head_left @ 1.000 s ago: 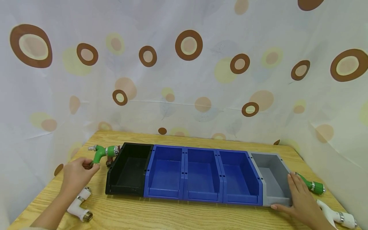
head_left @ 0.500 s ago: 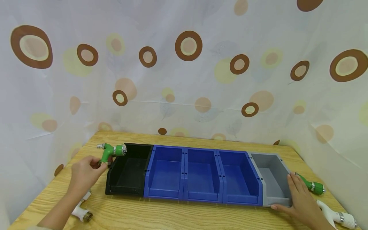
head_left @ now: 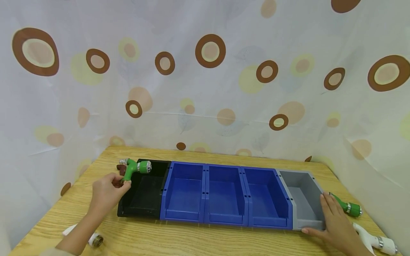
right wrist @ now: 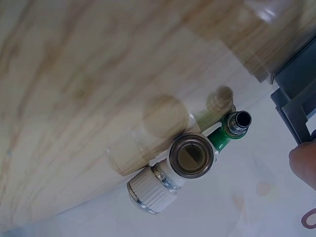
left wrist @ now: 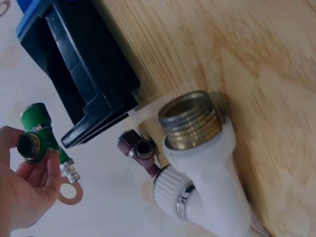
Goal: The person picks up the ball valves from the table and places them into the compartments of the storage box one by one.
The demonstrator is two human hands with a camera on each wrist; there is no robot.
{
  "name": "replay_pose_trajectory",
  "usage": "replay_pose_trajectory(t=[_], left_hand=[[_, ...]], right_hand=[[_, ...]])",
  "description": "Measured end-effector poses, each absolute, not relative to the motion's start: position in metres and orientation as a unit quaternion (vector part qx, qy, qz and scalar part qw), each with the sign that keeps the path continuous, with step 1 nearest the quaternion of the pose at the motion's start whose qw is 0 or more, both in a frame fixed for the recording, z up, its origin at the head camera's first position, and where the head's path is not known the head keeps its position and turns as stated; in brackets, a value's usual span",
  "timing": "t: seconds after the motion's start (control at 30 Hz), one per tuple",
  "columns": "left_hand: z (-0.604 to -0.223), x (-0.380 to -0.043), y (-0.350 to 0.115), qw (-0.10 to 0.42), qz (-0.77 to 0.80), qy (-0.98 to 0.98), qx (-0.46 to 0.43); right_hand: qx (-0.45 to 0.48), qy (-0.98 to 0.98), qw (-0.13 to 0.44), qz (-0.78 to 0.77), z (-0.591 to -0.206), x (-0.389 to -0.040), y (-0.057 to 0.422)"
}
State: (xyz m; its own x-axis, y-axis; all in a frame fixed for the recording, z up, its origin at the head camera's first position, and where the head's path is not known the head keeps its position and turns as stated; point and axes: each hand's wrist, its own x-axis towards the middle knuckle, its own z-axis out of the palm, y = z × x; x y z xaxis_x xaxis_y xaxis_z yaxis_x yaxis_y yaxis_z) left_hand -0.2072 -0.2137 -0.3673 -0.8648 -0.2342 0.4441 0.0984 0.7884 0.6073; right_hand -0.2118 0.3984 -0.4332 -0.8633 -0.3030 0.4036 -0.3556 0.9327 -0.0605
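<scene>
My left hand [head_left: 108,192] pinches a green tap [head_left: 129,170] by its threaded end, above the left side of the black bin [head_left: 144,193]. In the left wrist view that green tap [left wrist: 34,118] sits between thumb and fingers, its metal spout pointing away. My right hand [head_left: 334,220] rests on the right wall of the grey bin [head_left: 301,199], fingers lying straight along it and thumb at the front edge. In the right wrist view only a fingertip [right wrist: 303,163] shows, beside that bin. Three blue bins [head_left: 225,193] stand between the black and grey ones.
A brown tap [head_left: 121,169] lies behind the held tap. A white tap [head_left: 94,240] is partly hidden under my left forearm. Right of the grey bin lie another green tap [head_left: 352,209] and another white tap [head_left: 381,244]. A patterned curtain [head_left: 205,89] hangs behind the wooden table [head_left: 192,241].
My left hand has carried the green tap rightward, from left of the black bin to above its left side. The right hand has stayed on the grey bin.
</scene>
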Motion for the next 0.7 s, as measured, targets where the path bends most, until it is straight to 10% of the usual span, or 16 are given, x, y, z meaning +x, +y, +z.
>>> replay_pose_trajectory(t=[0.7], left_hand=[[-0.378,-0.211,-0.198,0.243,-0.323,-0.915,-0.006]], right_hand=[[0.166,-0.964,0.196,0.073,-0.433,-0.211,0.398]])
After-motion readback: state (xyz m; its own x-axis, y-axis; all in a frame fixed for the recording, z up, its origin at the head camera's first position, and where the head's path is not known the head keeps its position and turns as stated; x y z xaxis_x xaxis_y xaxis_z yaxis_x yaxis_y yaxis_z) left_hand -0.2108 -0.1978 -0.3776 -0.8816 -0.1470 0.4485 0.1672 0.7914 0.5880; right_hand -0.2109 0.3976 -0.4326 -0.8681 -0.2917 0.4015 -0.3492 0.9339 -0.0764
